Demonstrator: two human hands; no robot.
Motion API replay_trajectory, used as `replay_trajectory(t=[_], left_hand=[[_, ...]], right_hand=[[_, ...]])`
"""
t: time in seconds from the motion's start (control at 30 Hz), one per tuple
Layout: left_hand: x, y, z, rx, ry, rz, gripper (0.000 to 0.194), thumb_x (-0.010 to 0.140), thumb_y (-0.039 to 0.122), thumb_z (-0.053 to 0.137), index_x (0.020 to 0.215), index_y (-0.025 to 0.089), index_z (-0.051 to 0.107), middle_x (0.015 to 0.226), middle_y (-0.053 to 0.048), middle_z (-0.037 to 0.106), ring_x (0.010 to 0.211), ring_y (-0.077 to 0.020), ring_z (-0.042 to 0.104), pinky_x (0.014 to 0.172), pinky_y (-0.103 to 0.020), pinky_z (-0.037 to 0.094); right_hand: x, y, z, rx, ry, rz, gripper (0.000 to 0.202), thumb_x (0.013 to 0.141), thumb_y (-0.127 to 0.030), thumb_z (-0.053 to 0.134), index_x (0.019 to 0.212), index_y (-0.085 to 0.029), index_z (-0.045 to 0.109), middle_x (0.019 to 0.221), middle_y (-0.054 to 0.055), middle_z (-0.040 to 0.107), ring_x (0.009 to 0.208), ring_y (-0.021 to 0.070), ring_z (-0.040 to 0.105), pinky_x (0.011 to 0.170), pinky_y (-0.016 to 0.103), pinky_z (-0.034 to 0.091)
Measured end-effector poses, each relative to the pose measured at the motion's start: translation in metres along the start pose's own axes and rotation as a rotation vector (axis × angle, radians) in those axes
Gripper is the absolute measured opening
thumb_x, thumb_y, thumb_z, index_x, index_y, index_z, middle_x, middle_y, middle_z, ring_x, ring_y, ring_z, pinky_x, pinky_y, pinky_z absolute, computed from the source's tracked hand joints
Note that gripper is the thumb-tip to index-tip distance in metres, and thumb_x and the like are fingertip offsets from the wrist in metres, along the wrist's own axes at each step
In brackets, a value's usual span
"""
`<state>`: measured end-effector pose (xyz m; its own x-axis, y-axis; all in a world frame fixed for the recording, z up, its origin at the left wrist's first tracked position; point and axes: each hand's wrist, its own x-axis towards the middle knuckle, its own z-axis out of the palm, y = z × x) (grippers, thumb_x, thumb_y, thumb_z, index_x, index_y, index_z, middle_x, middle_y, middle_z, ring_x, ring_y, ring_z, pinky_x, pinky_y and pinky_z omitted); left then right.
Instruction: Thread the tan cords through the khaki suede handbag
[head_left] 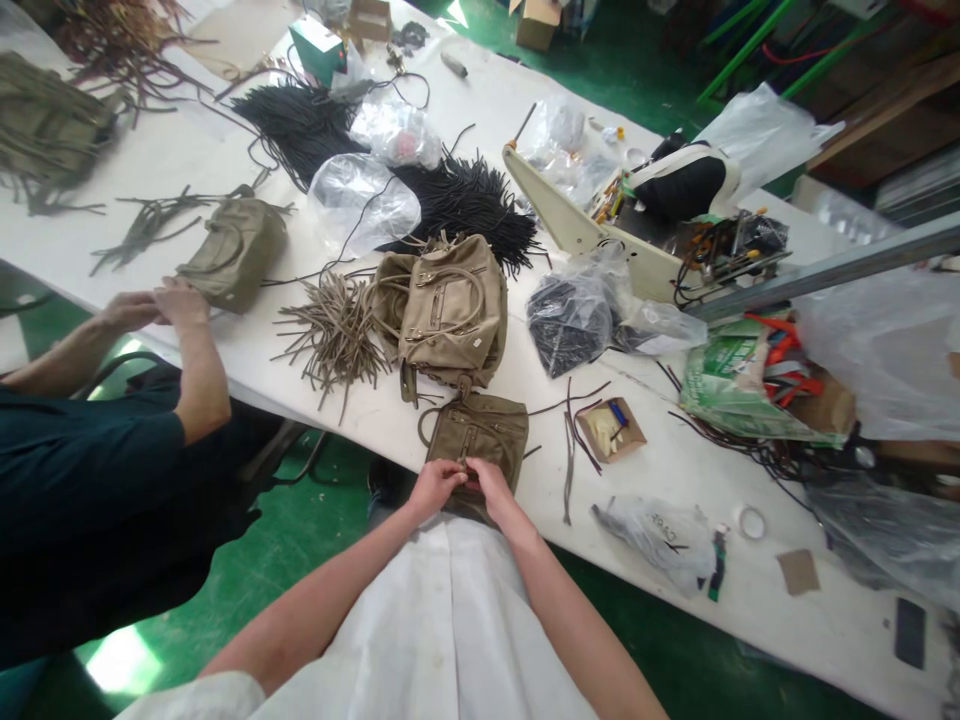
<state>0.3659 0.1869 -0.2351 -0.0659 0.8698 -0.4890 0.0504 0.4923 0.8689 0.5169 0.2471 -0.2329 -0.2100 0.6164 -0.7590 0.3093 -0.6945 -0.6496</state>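
An olive-brown bag (491,425) lies at the table's front edge, with a dark cord reaching out to its right. Both my hands are at its near part, close together. My left hand (441,484) has its fingers pinched at the bag; what they grip is too small to make out. My right hand (491,490) is beside it, fingers bent against the bag near a reddish patch, and its fingertips are partly hidden. Just beyond stands a tan handbag (454,310) with looped handles and zips. A bundle of tan strips (337,335) lies to its left.
At the left, a person's hands (161,305) touch another olive bag (244,250). Black strips (472,205) and plastic-wrapped items (574,315) lie farther back. A small cardboard tray (611,430), tape roll (750,522) and phone (910,633) are to the right.
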Motion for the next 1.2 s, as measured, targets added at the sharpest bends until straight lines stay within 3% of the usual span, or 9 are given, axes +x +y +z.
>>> replay_trajectory(t=[0.13,0.23,0.4,0.6,0.8,0.97,1.03,1.1,1.2], left_hand=[[0.001,0.004,-0.001,-0.035,-0.077,0.012,0.024,0.091,0.039,0.069,0.089,0.021,0.085,0.092,-0.006,0.084,0.088,-0.024,0.074,0.086,-0.034,0.054],[0.001,0.004,-0.005,-0.058,-0.093,-0.007,0.032,0.093,0.047,0.07,0.093,0.019,0.084,0.093,-0.007,0.084,0.088,-0.024,0.074,0.085,-0.033,0.055],[0.0,0.002,-0.019,-0.082,-0.091,-0.054,0.036,0.091,0.053,0.075,0.087,0.017,0.077,0.083,-0.006,0.078,0.077,-0.0202,0.068,0.074,-0.03,0.051],[0.006,-0.001,-0.026,-0.14,-0.035,-0.043,0.021,0.08,0.03,0.078,0.094,0.019,0.066,0.089,-0.002,0.072,0.083,-0.0185,0.067,0.078,-0.03,0.053],[0.032,0.006,-0.024,-0.132,0.065,-0.095,0.024,0.073,0.016,0.074,0.096,0.02,0.067,0.089,-0.002,0.073,0.082,-0.018,0.067,0.081,-0.03,0.053],[0.034,0.011,-0.023,-0.124,0.155,-0.261,0.023,0.075,0.027,0.084,0.088,0.021,0.067,0.083,-0.001,0.073,0.083,-0.0199,0.069,0.079,-0.03,0.054],[0.026,0.012,-0.022,-0.152,0.105,-0.377,0.029,0.078,0.039,0.087,0.077,0.021,0.064,0.067,-0.001,0.068,0.07,-0.0205,0.067,0.07,-0.031,0.054],[0.014,0.014,-0.02,-0.223,-0.019,-0.493,0.04,0.082,0.054,0.083,0.071,0.02,0.065,0.059,-0.004,0.067,0.057,-0.0208,0.064,0.061,-0.033,0.054],[-0.001,0.02,-0.021,-0.409,-0.206,-0.6,0.053,0.09,0.068,0.072,0.082,0.015,0.073,0.08,-0.016,0.079,0.066,-0.0244,0.074,0.067,-0.038,0.062]], right_hand=[[0.007,-0.004,-0.005,0.094,-0.07,0.085,0.044,0.065,-0.055,0.088,0.09,-0.018,0.084,0.101,0.01,0.082,0.089,0.0242,0.073,0.079,0.033,0.057],[0.01,-0.004,-0.01,0.128,-0.08,0.133,0.048,0.061,-0.056,0.093,0.089,-0.019,0.085,0.097,0.009,0.082,0.086,0.023,0.073,0.077,0.033,0.058],[0.012,-0.001,-0.008,0.095,-0.08,0.126,0.043,0.063,-0.057,0.095,0.078,-0.018,0.083,0.081,0.005,0.079,0.079,0.0206,0.072,0.079,0.033,0.06],[0.01,-0.001,-0.008,0.03,-0.055,0.12,0.042,0.066,-0.053,0.097,0.068,-0.016,0.078,0.067,0.002,0.072,0.066,0.0168,0.065,0.067,0.029,0.059],[0.002,-0.008,-0.011,0.087,-0.146,0.17,0.042,0.071,-0.052,0.097,0.079,-0.015,0.081,0.083,0.007,0.078,0.078,0.0174,0.07,0.073,0.028,0.063],[-0.002,-0.011,-0.016,0.137,-0.21,0.215,0.041,0.078,-0.053,0.094,0.089,-0.016,0.082,0.093,0.008,0.08,0.084,0.0173,0.072,0.076,0.028,0.064],[-0.003,-0.01,-0.016,0.151,-0.2,0.227,0.04,0.081,-0.054,0.092,0.089,-0.016,0.081,0.089,0.008,0.079,0.081,0.0161,0.071,0.072,0.024,0.061],[-0.005,-0.008,-0.013,0.175,-0.187,0.227,0.041,0.083,-0.055,0.09,0.088,-0.015,0.081,0.088,0.007,0.078,0.079,0.0156,0.07,0.07,0.023,0.058],[-0.009,-0.005,-0.005,0.239,-0.194,0.224,0.042,0.084,-0.057,0.087,0.089,-0.016,0.079,0.092,0.008,0.078,0.083,0.0178,0.072,0.074,0.025,0.06]])
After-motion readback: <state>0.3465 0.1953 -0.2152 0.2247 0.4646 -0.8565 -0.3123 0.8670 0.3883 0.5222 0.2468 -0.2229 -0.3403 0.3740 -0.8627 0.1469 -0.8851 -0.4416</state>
